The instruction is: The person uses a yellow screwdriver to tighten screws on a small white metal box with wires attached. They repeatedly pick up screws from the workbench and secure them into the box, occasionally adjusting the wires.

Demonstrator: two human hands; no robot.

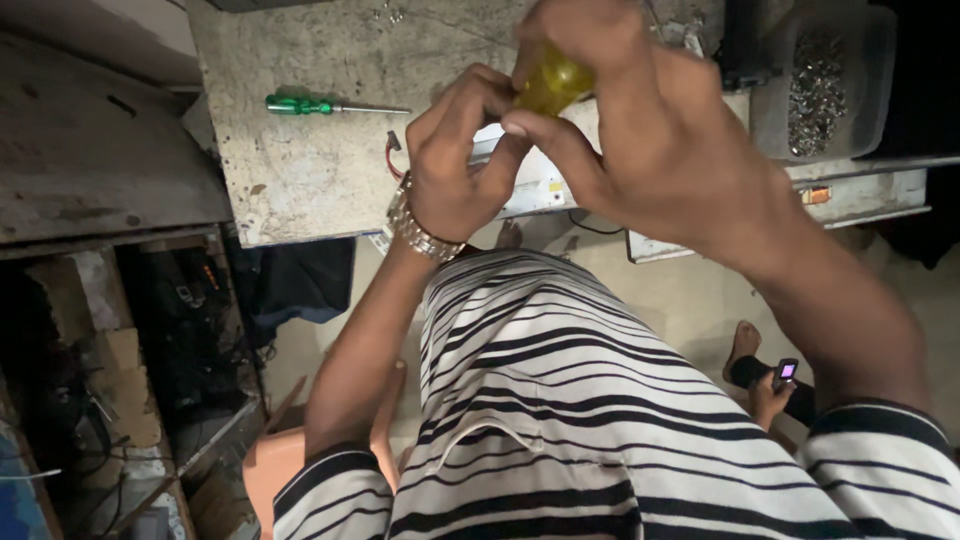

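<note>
My right hand grips a yellow translucent handle, likely a screwdriver's, held close to the camera. My left hand, with a metal watch at the wrist, is curled just below the handle, fingers pressed around something hidden between both hands. Under my hands lies a flat white device on the worn grey workbench. A short red wire sticks out at the device's left end.
A green-handled screwdriver lies on the bench to the left. A clear plastic tub of small metal parts stands at the right. Below, another person's foot and hand with a phone show on the floor. Cluttered shelves at lower left.
</note>
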